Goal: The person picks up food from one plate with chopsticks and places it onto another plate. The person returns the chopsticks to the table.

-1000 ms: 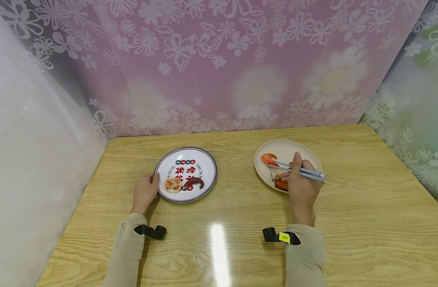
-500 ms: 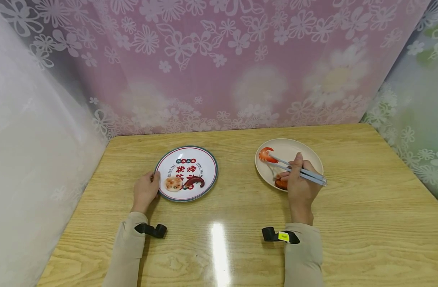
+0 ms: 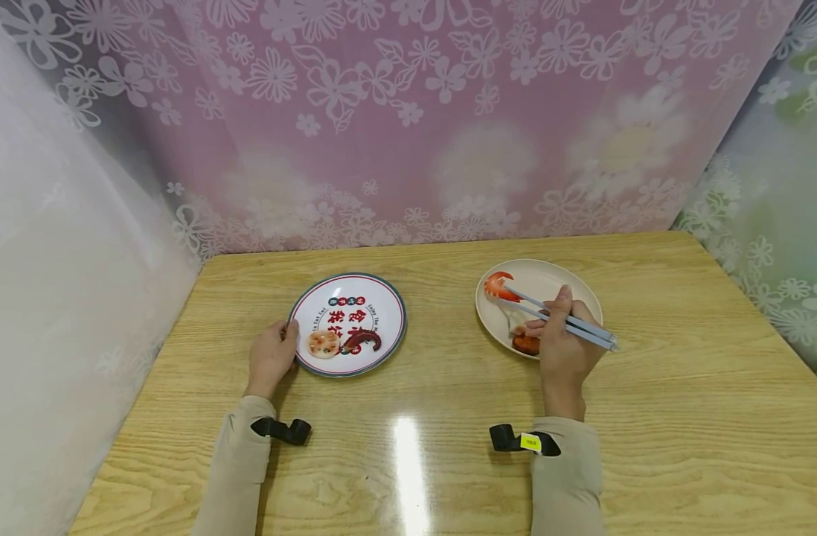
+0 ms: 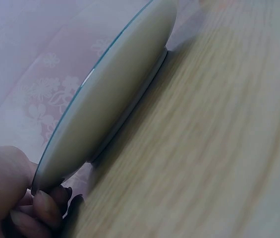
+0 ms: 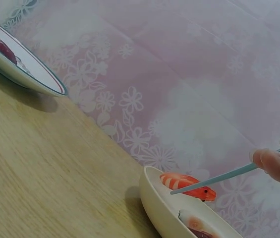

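Note:
My left hand [image 3: 271,359] pinches the near-left rim of a white plate [image 3: 344,286] with a dark edge and red lettering. On that plate lie a lotus root slice [image 3: 324,343] and a dark red octopus tentacle [image 3: 363,341]. My right hand [image 3: 568,365] grips a pair of light blue-grey chopsticks [image 3: 596,334] over a cream plate [image 3: 549,279]. Their tips are at an orange shrimp [image 3: 498,286] by that plate's left rim. In the right wrist view one chopstick [image 5: 229,174] crosses in front of the shrimp [image 5: 182,181]; the other is hidden.
A whitish food piece [image 3: 516,318] and a brown-orange one [image 3: 525,344] lie on the cream plate's near side, partly behind the right fingers. Both plates stand on a wooden table [image 3: 435,372]. A pink floral curtain [image 3: 408,149] hangs behind its far edge.
The chopstick tips and shrimp shifted left and up, then slightly back right. My right fingers and the chopsticks' rear ends moved a little. The left hand has stayed at the plate rim.

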Action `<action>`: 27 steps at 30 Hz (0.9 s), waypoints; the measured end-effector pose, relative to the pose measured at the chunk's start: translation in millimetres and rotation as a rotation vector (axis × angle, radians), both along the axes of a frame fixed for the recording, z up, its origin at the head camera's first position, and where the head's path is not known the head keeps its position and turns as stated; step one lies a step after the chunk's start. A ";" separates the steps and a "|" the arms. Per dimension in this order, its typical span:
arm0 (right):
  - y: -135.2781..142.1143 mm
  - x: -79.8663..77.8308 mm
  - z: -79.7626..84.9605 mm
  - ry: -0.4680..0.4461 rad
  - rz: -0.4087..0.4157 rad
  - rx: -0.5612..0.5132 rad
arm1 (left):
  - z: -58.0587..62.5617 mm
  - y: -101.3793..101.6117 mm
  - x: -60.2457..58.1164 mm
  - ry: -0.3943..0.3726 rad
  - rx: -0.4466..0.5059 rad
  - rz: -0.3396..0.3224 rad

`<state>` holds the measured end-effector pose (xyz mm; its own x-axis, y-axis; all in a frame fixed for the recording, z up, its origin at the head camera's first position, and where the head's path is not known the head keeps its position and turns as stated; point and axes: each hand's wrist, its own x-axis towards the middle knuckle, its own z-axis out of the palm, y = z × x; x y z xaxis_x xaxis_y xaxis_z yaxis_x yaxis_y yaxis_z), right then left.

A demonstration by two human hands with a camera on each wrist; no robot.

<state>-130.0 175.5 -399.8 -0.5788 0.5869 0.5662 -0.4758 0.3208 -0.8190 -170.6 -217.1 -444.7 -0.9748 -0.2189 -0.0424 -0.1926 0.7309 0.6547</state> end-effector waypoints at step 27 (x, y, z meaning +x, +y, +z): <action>0.0 -1.0 3.8 0.065 0.012 -0.080 | 0.3 -0.5 0.5 -0.010 -0.003 -0.008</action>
<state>-131.0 175.6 -396.0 -0.5496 0.6251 0.5543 -0.5325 0.2491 -0.8089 -170.1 -217.6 -444.4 -0.9761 -0.2111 -0.0516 -0.1932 0.7344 0.6506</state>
